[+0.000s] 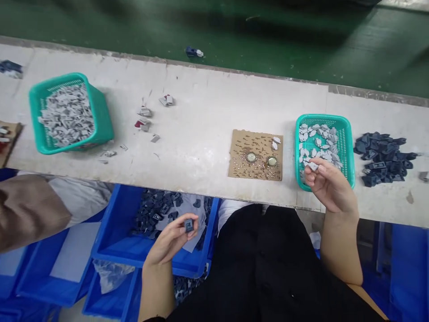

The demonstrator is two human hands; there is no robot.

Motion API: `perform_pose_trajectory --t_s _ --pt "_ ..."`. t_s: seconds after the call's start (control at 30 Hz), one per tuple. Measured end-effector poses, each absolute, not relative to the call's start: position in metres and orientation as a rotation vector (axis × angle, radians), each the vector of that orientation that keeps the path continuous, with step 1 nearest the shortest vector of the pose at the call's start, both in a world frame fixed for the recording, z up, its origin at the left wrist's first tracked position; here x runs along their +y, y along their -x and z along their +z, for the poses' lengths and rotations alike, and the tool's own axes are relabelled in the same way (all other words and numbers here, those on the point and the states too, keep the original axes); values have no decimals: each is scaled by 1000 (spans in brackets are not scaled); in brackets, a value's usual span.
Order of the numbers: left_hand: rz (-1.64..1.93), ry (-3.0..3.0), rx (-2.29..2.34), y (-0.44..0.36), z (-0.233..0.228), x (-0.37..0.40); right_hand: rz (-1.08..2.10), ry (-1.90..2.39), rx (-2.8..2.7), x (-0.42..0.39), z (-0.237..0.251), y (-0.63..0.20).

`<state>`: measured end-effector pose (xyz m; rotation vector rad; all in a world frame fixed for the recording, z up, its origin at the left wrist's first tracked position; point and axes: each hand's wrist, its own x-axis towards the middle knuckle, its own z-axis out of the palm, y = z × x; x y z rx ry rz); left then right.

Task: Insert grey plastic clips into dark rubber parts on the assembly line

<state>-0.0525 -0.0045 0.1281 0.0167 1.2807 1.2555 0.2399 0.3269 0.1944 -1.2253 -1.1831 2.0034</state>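
My left hand (pixel 172 239) pinches a small dark blue plastic part (pixel 189 225) over a blue bin (pixel 125 250) that holds many similar dark parts. Between the thumb and fingers of my right hand (pixel 330 183) is a small light grey plastic piece (pixel 313 166). That hand is above the near edge of a green basket (pixel 350 152) with loose light grey pieces inside. Left of the basket lies a brown cardboard sheet (pixel 256 139) bearing scattered small metal bits, two round shiny containers (pixel 271 161) and a couple of light grey pieces (pixel 275 143).
Dark blue parts (pixel 385 156) are heaped right of the basket. A fuller green basket (pixel 102 116) stands at the left, with loose grey scraps (pixel 145 112) nearby. One part (pixel 193 52) lies on the green surface beyond the table. Another person's leg (pixel 33 210) shows at left.
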Motion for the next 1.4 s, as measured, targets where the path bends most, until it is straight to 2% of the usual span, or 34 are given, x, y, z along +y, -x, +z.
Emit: perform_pose_trajectory --t_s 0.17,0.33,0.4,0.57,0.67,1.03,1.4 --pt "1485 -259 830 25 152 72 1948 1205 -1344 326 190 -240" --pt "1549 -110 761 -12 159 150 1712 1202 -1570 321 187 -233" --pt "1539 -87 755 -25 158 167 1494 1183 -1686 319 186 -228" --pt "1548 -8 674 -44 155 180 700 1007 -2229 322 180 -210" --pt "1576 51 644 -47 153 180 461 844 -2434 327 175 -199" --pt "1591 141 623 -46 150 179 276 678 -2640 336 164 -190" --pt "1564 155 600 -46 148 178 418 752 -2627 334 165 -189"
